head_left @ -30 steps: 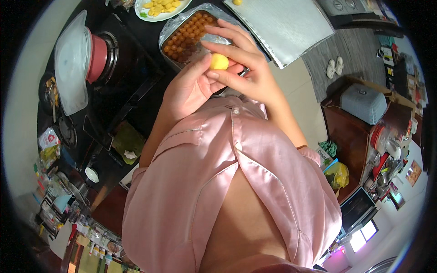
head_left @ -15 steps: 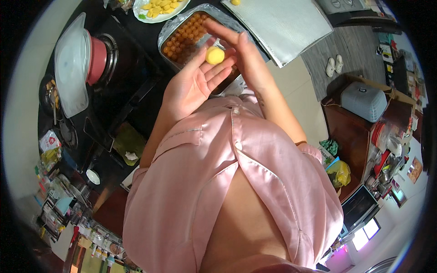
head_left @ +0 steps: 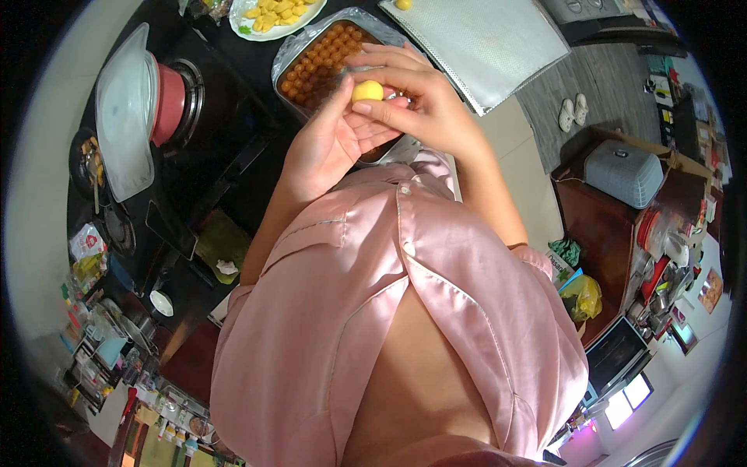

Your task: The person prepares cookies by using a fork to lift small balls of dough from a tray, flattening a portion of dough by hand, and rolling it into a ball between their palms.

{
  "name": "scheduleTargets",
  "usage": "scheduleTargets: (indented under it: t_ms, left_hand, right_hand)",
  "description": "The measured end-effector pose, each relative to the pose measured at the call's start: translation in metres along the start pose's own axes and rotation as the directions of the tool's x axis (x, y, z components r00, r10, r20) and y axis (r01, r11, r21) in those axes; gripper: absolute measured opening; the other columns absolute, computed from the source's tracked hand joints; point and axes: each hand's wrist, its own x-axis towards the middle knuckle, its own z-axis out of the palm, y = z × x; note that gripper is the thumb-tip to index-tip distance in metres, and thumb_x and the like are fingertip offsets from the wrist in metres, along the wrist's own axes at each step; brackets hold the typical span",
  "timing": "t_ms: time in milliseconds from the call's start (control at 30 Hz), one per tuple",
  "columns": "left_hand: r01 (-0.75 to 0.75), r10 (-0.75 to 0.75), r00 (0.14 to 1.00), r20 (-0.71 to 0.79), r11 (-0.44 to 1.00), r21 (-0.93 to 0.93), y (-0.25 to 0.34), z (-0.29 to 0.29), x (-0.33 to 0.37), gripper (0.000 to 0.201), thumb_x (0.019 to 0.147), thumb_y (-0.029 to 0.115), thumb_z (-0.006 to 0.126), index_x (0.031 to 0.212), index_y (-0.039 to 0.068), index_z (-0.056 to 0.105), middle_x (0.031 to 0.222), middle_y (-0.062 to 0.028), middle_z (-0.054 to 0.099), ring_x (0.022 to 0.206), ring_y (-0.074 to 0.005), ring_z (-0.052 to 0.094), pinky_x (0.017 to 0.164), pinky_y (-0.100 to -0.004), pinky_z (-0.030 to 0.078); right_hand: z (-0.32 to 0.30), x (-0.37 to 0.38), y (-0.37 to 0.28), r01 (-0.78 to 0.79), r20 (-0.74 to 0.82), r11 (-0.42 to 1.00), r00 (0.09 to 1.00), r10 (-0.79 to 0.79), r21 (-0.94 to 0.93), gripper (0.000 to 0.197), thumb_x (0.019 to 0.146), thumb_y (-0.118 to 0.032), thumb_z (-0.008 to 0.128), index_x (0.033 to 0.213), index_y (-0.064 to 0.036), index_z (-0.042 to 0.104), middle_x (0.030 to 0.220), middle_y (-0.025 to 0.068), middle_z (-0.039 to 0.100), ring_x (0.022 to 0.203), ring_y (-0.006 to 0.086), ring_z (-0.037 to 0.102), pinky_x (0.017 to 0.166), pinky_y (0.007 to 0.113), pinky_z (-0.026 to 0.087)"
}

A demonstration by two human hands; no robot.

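Your left hand (head_left: 325, 142) and right hand (head_left: 430, 103) cup a yellow dough ball (head_left: 368, 91); the film-lined tray (head_left: 285, 53) holds brown balls (head_left: 325, 53), the white plate (head_left: 311, 13) yellow pieces (head_left: 272, 12).

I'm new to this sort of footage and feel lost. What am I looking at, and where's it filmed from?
There's no machine, only a person's bare left hand and right hand. A wide fisheye camera worn on the head looks down at them, so straight edges bend near the rim. The hands hold a small yellow ball between them. Just beyond, on the black counter, sit a tray of glossy brown balls and a white plate of yellow pieces. A silvery mat lies to the right.
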Motion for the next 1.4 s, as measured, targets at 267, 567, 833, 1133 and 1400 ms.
scheduleTargets:
  t_ms: [267, 567, 833, 1133, 1400]
  left_hand:
    - [-0.089, 0.092, 0.995, -0.04, 0.994, 0.059, -0.018, -0.003, 0.015, 0.055, 0.102, 0.041, 0.035, 0.139, 0.001, 0.036, 0.139, -0.0184, 0.042, 0.133, -0.0261, 0.04, 0.111, -0.043, 0.033]
    - [-0.065, 0.145, 0.943, 0.3, 0.963, -0.262, -0.028, -0.001, 0.041, 0.08, 0.095, 0.062, 0.026, 0.152, 0.009, 0.005, 0.156, -0.0222, 0.009, 0.145, -0.0368, 0.01, 0.117, -0.0493, 0.008]
    - [-0.149, 0.17, 0.977, 0.13, 0.976, -0.157, -0.017, 0.013, 0.047, 0.08, 0.094, 0.064, 0.023, 0.151, 0.01, 0.01, 0.155, -0.0252, 0.012, 0.144, -0.0396, 0.012, 0.117, -0.0503, 0.01]
    - [-0.068, 0.118, 0.961, 0.249, 0.978, -0.199, -0.028, -0.001, 0.059, 0.088, 0.09, 0.07, 0.027, 0.151, 0.008, 0.01, 0.153, -0.0306, 0.009, 0.143, -0.0414, 0.013, 0.116, -0.0524, 0.013]
    - [0.182, 0.078, 0.937, 0.34, 0.722, -0.668, -0.023, -0.018, 0.061, 0.079, 0.091, 0.068, 0.03, 0.15, 0.018, 0.018, 0.154, -0.0185, 0.019, 0.142, -0.0402, 0.017, 0.116, -0.0516, 0.016]
  right_hand:
    - [0.014, 0.015, -0.002, -0.1, -0.09, 0.995, 0.991, 0.099, -0.003, 0.05, 0.083, -0.028, 0.068, 0.128, -0.0085, 0.057, 0.133, 0.0154, 0.054, 0.125, 0.0371, 0.047, 0.109, 0.051, 0.026]
    - [0.064, 0.045, -0.031, 0.211, 0.158, 0.913, 0.974, -0.164, -0.35, 0.061, 0.081, -0.046, 0.064, 0.129, -0.0086, 0.056, 0.14, 0.02, 0.046, 0.136, 0.038, 0.034, 0.111, 0.06, 0.018]
    - [0.059, 0.054, -0.038, 0.128, 0.191, 0.856, 0.981, -0.035, -0.501, 0.056, 0.087, -0.044, 0.055, 0.133, -0.0133, 0.054, 0.14, 0.0243, 0.042, 0.134, 0.0419, 0.034, 0.108, 0.064, 0.018]
    - [0.06, 0.051, -0.037, 0.26, 0.187, 0.876, 0.962, -0.199, -0.407, 0.07, 0.083, -0.059, 0.055, 0.137, -0.0148, 0.048, 0.145, 0.019, 0.04, 0.137, 0.0397, 0.031, 0.111, 0.059, 0.018]
    - [0.068, 0.052, -0.038, 0.287, 0.162, 0.899, 0.956, -0.245, -0.332, 0.068, 0.083, -0.055, 0.055, 0.136, -0.0134, 0.049, 0.142, 0.0201, 0.042, 0.135, 0.0389, 0.034, 0.111, 0.06, 0.017]
